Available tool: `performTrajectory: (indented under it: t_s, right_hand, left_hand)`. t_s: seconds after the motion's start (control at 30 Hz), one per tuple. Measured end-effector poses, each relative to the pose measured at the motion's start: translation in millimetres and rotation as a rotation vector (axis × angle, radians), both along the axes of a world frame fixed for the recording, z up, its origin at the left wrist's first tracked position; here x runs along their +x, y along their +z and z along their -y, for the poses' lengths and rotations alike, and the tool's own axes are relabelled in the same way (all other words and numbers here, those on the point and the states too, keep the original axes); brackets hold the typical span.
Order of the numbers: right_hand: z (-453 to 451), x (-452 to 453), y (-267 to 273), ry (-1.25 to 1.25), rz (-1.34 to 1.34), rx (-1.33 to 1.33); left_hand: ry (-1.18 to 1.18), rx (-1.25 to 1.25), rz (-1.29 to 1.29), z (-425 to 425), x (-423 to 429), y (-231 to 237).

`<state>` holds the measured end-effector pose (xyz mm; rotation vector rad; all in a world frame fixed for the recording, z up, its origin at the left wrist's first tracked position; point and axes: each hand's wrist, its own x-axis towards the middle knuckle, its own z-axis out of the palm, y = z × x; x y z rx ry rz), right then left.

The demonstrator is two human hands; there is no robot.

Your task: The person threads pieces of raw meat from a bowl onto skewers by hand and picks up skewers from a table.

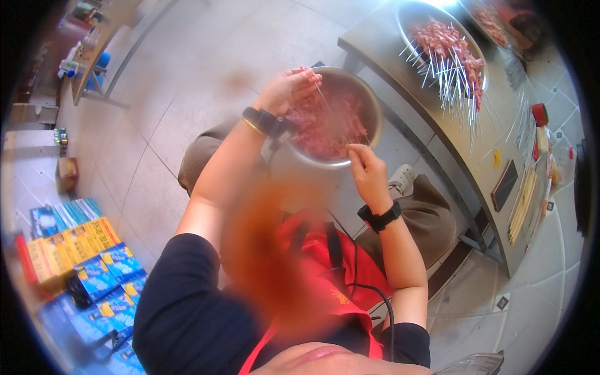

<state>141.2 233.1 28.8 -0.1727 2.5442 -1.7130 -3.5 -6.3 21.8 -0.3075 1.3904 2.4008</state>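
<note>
A round metal bowl (pixel 378 112) of raw meat pieces (pixel 328 124) is before me, above the floor between my legs. Over its upper left rim, my left hand (pixel 297 86) pinches a bit of meat at the end of a thin metal skewer (pixel 323 97), which slants down toward the meat. My right hand (pixel 366 164) is at the lower right rim, its thumb and forefinger closed on what looks like the end of a thin skewer; blur hides the detail. Each wrist wears a dark band.
At right stands a table (pixel 389 61) with a bowl (pixel 485 70) of skewered meat (pixel 438 40), loose metal skewers (pixel 518 119), bamboo sticks (pixel 522 206) and a dark flat block (pixel 504 185). Yellow and blue boxes (pixel 110 267) are stacked at lower left. A cable crosses my red apron (pixel 342 290).
</note>
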Motion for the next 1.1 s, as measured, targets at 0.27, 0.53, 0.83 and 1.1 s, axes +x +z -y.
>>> performTrajectory:
  t_s: [0.27,0.53,0.83,1.1]
  right_hand:
    - [-1.3,0.3,-0.8,-0.002,-0.015,0.027]
    - [-0.9,1.3,2.2,0.001,-0.044,0.075]
    - [-5.2,-14.9,-9.5,-0.076,-0.128,-0.022]
    - [-12.6,-18.0,-13.4,-0.181,-0.116,0.037]
  left_hand:
    - [-0.003,-0.065,-0.051,3.9,-1.4,1.0]
    - [0.023,-0.053,0.003,-3.6,1.6,3.9]
    - [-0.304,-0.166,0.054,-49.9,32.5,-1.2]
    - [-0.411,-0.919,-0.181,-38.2,-2.5,-49.9]
